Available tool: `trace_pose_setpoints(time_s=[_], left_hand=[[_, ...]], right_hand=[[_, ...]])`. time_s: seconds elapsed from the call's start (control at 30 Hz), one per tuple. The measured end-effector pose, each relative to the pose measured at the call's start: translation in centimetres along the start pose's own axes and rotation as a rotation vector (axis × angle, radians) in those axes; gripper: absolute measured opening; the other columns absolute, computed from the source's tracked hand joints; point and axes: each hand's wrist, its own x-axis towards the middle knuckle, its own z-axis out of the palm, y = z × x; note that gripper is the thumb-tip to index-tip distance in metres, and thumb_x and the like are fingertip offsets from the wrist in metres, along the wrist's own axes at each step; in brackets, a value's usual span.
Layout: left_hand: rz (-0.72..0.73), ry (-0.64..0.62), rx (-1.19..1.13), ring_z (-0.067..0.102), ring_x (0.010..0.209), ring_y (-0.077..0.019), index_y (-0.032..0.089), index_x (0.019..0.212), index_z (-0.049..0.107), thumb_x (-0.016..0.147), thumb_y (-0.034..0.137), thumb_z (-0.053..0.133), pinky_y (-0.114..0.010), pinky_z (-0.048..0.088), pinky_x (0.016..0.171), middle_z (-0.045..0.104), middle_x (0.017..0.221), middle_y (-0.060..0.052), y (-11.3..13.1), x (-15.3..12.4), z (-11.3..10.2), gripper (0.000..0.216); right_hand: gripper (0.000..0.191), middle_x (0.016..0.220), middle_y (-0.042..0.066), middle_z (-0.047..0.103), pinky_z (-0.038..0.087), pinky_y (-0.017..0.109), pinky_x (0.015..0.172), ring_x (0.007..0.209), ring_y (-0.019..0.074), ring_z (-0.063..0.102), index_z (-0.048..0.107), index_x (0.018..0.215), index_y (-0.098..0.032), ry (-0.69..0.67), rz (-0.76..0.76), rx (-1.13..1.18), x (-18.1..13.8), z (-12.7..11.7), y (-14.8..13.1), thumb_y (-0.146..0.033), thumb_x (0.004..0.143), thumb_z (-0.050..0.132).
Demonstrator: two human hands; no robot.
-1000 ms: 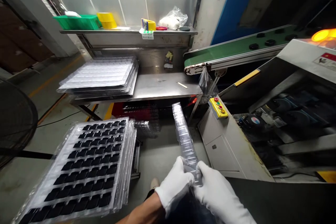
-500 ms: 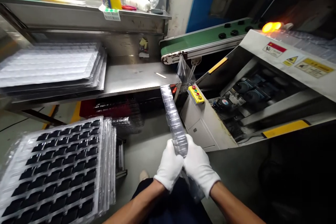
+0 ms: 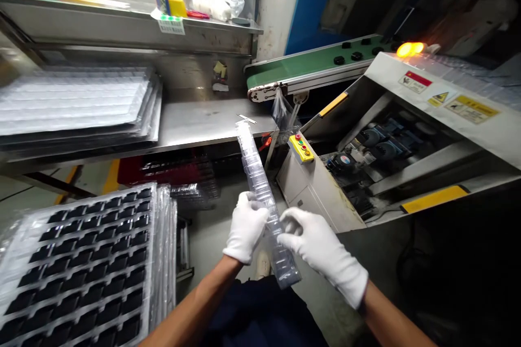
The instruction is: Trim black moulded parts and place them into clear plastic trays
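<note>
A long, narrow strip of clear plastic blister tray, ribbed into pockets, slants up from my lap towards the bench edge. My left hand, in a white glove, grips the strip's left side near its middle, fingers closed. To the right of it, my white-gloved right hand has curled fingers parted from the thumb. Its fingertips are close to the strip's right edge; whether they touch is hard to tell. Whether the strip is one piece or several nested together does not show.
At lower left stand stacked trays holding black parts. White sheets or trays are piled on the steel bench. A green conveyor carries black pieces beside an open machine cabinet. A yellow button box sits at its corner.
My hands have moved apart: the right let go and drew right, the left shifted up and left along the strip. The strip's lower end now shows, and its top has tilted left.
</note>
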Motion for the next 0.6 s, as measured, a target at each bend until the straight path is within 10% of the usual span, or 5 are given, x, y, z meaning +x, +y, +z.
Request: trace_pose_setpoints(time_s=[0.33, 0.5, 0.6], left_hand=[[-0.018, 0.013, 0.155, 0.064, 0.066, -0.0197, 0.021, 0.123, 0.044, 0.074, 0.014, 0.050, -0.033, 0.051, 0.064, 0.065, 0.083, -0.004, -1.3, -1.7, 0.9, 0.050], [0.706, -0.095, 0.770, 0.050, 0.117, -0.0347, 0.019, 0.104, 0.063, 0.070, 0.017, 0.057, -0.053, 0.038, 0.102, 0.052, 0.127, -0.017, -1.2, -2.6, 0.1, 0.034], [1.094, -0.350, 0.845, 0.052, 0.106, -0.0271, 0.017, 0.079, 0.061, 0.079, 0.027, 0.057, -0.049, 0.035, 0.105, 0.058, 0.110, -0.012, 0.0, -1.9, -0.5, 0.011]], right_hand=[[0.011, 0.053, 0.000, 0.059, 0.036, 0.022, 0.046, 0.046, 0.0092, 0.048, 0.060, 0.061, -0.013, -0.435, 0.149, 0.503, -0.9, 3.9, 2.2, -0.020, 0.067, 0.056], [0.010, 0.053, 0.001, 0.061, 0.043, 0.025, 0.055, 0.053, 0.0134, 0.056, 0.060, 0.062, -0.011, -0.317, 0.112, 0.633, -0.6, 3.7, 2.9, -0.017, 0.068, 0.058], [0.009, 0.065, 0.006, 0.067, 0.046, 0.027, 0.061, 0.063, 0.0165, 0.061, 0.065, 0.068, -0.009, -0.312, 0.066, 0.689, -0.5, 2.4, 2.7, -0.017, 0.070, 0.062]])
